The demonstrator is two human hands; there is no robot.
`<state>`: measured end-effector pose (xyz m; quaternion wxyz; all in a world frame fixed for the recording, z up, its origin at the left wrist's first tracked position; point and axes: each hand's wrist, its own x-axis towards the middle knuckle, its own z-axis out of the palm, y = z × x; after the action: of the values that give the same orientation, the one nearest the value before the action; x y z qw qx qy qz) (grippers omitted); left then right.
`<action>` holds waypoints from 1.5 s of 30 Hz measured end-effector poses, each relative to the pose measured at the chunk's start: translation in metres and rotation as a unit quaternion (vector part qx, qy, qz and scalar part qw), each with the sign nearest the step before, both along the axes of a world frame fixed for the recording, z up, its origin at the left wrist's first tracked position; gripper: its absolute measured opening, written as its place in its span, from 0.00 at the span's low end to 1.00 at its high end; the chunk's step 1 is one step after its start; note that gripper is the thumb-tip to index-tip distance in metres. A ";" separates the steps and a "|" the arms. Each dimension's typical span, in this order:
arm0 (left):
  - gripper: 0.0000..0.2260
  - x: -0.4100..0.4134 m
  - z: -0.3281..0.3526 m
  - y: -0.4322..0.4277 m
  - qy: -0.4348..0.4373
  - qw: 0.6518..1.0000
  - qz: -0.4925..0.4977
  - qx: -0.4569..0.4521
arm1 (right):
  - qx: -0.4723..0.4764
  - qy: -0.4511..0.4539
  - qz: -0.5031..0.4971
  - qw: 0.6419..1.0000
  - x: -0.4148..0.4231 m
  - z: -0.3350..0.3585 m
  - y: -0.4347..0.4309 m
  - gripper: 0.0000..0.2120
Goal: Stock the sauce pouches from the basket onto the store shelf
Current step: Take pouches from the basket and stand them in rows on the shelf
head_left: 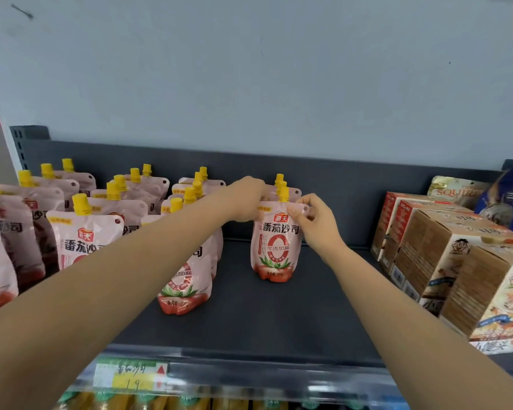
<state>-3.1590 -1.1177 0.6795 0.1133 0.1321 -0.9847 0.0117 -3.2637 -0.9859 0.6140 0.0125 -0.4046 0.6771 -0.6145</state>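
A pink sauce pouch (276, 247) with a yellow cap stands upright on the dark shelf (267, 318), at the front of a short row of like pouches. My left hand (246, 199) grips its top left corner and my right hand (314, 220) pinches its top right corner. Several rows of the same pouches (86, 232) fill the shelf to the left. The basket is out of view.
Brown and orange snack boxes (444, 261) stand in a row at the right, with snack bags (456, 190) behind them. A yellow price tag (131, 377) sits on the shelf's front rail. Bare shelf lies between the held pouch and the boxes.
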 end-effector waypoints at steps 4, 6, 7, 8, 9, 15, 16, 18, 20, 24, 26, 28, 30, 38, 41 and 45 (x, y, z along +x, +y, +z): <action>0.07 0.002 0.000 -0.003 -0.012 1.000 -0.002 -0.009 | 0.023 -0.041 0.063 0.997 -0.002 0.001 0.002 0.12; 0.07 0.001 0.002 -0.003 -0.022 1.000 -0.012 0.000 | 0.042 -0.064 0.096 0.993 -0.005 0.001 0.004 0.16; 0.06 0.000 0.002 -0.002 -0.029 0.999 -0.020 0.012 | 0.045 -0.073 0.104 0.991 -0.007 0.000 0.005 0.17; 0.05 -0.001 0.003 -0.002 -0.031 0.999 -0.032 0.027 | 0.042 -0.084 0.108 0.990 -0.009 -0.001 0.005 0.18; 0.05 -0.002 0.003 -0.001 -0.036 0.997 -0.042 0.044 | 0.036 -0.094 0.113 0.989 -0.011 -0.002 0.005 0.18; 0.05 -0.003 0.011 -0.005 -0.065 0.990 -0.059 0.114 | 0.023 -0.128 0.147 0.981 -0.019 -0.005 0.004 0.18; 0.06 -0.003 0.012 -0.007 -0.065 0.989 -0.061 0.117 | 0.025 -0.130 0.150 0.980 -0.020 -0.005 0.004 0.18; 0.07 -0.004 0.012 -0.010 -0.067 0.988 -0.061 0.125 | 0.024 -0.134 0.158 0.978 -0.022 -0.006 0.003 0.17; 0.04 -0.003 0.011 -0.012 -0.062 0.987 -0.064 0.130 | 0.020 -0.140 0.166 0.976 -0.024 -0.007 0.002 0.18; 0.03 -0.002 0.011 -0.012 -0.052 0.989 -0.062 0.127 | 0.009 -0.152 0.167 0.974 -0.028 -0.011 0.000 0.18; 0.05 -0.005 0.011 -0.011 -0.053 0.991 -0.054 0.111 | 0.006 -0.152 0.161 0.975 -0.029 -0.012 0.000 0.17; 0.09 -0.006 0.012 -0.009 -0.060 0.993 -0.044 0.093 | 0.005 -0.148 0.152 0.977 -0.028 -0.014 0.000 0.16; 0.12 -0.006 0.012 -0.008 -0.070 0.995 -0.033 0.070 | 0.008 -0.138 0.142 0.980 -0.028 -0.016 0.002 0.15; 0.13 -0.006 0.006 -0.002 -0.068 0.997 -0.044 -0.009 | 0.183 -0.026 0.133 0.974 -0.022 -0.027 0.016 0.24; 0.17 -0.011 0.003 -0.003 -0.061 0.997 -0.036 -0.033 | 0.162 -0.016 0.100 0.982 -0.017 -0.034 0.010 0.23; 0.17 -0.012 0.000 -0.005 -0.048 0.997 -0.029 -0.047 | 0.144 -0.006 0.064 0.988 -0.014 -0.040 0.003 0.24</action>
<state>-3.1713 -1.1232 0.6796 0.0723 0.0974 -0.9907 0.0608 -3.2773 -0.9825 0.5738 0.1138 -0.4371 0.7311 -0.5113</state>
